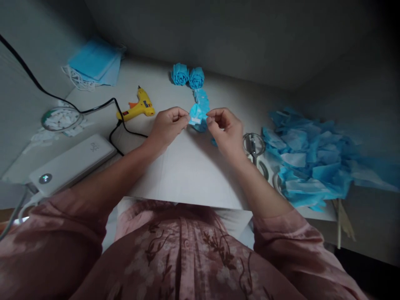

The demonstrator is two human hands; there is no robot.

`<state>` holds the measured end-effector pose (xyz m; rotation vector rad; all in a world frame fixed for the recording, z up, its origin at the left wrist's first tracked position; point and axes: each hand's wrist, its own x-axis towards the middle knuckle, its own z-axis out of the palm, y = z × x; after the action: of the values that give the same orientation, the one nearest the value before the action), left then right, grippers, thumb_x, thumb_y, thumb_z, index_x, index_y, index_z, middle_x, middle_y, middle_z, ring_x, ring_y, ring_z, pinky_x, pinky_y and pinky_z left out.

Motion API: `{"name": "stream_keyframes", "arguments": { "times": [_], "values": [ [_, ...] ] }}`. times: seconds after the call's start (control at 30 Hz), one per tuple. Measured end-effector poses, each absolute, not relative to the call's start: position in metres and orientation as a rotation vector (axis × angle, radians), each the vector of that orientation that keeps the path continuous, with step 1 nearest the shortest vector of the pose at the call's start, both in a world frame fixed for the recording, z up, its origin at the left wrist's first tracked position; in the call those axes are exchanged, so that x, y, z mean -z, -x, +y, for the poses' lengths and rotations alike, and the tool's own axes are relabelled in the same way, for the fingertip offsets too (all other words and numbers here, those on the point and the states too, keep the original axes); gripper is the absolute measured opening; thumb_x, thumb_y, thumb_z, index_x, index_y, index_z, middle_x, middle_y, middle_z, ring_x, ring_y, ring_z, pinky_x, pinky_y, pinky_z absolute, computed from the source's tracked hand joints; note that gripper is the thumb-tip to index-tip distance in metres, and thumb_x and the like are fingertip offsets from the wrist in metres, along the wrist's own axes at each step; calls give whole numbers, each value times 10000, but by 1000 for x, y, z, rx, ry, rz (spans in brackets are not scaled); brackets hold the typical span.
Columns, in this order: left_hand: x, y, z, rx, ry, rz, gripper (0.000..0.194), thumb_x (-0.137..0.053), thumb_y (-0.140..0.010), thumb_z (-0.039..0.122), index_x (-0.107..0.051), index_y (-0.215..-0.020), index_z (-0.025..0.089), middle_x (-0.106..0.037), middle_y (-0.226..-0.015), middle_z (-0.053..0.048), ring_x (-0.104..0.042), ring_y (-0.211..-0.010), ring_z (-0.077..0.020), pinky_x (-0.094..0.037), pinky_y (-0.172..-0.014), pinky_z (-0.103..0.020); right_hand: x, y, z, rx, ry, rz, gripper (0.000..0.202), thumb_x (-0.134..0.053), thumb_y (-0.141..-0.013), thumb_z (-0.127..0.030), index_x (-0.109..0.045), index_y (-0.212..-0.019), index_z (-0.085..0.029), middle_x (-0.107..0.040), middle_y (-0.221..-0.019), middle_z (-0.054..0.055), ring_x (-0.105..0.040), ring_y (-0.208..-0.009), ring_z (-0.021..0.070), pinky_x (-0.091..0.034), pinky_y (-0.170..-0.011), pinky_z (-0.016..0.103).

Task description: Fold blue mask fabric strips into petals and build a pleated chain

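Note:
Over the middle of the table, my left hand [170,125] pinches the left edge of a small light-blue fabric piece [195,111] that has a whitish patch near its lower edge. My right hand [225,130] is closed too, thumb against forefinger, at the right side of the blue fabric; exactly which edge it grips is hard to see. Just behind the piece lies a curved row of overlapping blue petals [201,99]. Beyond that row sit two blue fabric roses, the left rose [180,75] beside the right rose [196,78].
A yellow glue gun [137,106] with a black cord lies left, near a dish of white bits [61,118] and a white power bank [73,164]. Blue masks [95,62] are stacked back left. Scissors [254,146] and piled blue scraps [312,154] lie right.

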<state>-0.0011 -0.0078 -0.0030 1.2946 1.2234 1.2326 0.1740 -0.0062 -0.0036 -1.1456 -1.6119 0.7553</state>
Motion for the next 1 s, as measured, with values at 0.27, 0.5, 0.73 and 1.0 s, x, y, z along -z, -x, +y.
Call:
{"name": "stream_keyframes", "arguments": {
  "times": [0.27,0.5,0.73,1.0],
  "values": [
    [-4,-3,-13,-1199,-1285,1226,69,-631,-803,184,-611,-737,181,-525,-584,37,-405,-494,-65,-311,-474,-205,5,-172,-13,-609,1157,-1828,160,-597,-885,-300,-695,-799,-208,-698,-830,30,-587,-754,163,-460,-752,308],
    [-2,-3,-14,-1162,-1321,1167,73,-652,-796,203,-636,-731,173,-496,-570,43,-403,-498,-64,-309,-480,-212,8,-171,-10,-651,1135,-1839,146,-633,-864,-309,-711,-813,-197,-704,-810,27,-584,-736,155,-464,-752,302],
    [-2,-2,-14,-1169,-1364,1163,94,-638,-793,185,-640,-700,173,-473,-545,52,-385,-495,-68,-300,-483,-223,6,-170,-11,-719,1143,-1821,165,-601,-864,-297,-706,-794,-191,-700,-783,20,-582,-719,152,-456,-733,297],
    [-5,-2,-14,-1152,-1338,1160,101,-639,-799,178,-628,-699,176,-460,-533,54,-384,-487,-68,-294,-474,-220,4,-171,-11,-771,1142,-1800,182,-587,-861,-304,-702,-782,-188,-694,-774,25,-587,-718,158,-456,-728,299]
  ]
}}
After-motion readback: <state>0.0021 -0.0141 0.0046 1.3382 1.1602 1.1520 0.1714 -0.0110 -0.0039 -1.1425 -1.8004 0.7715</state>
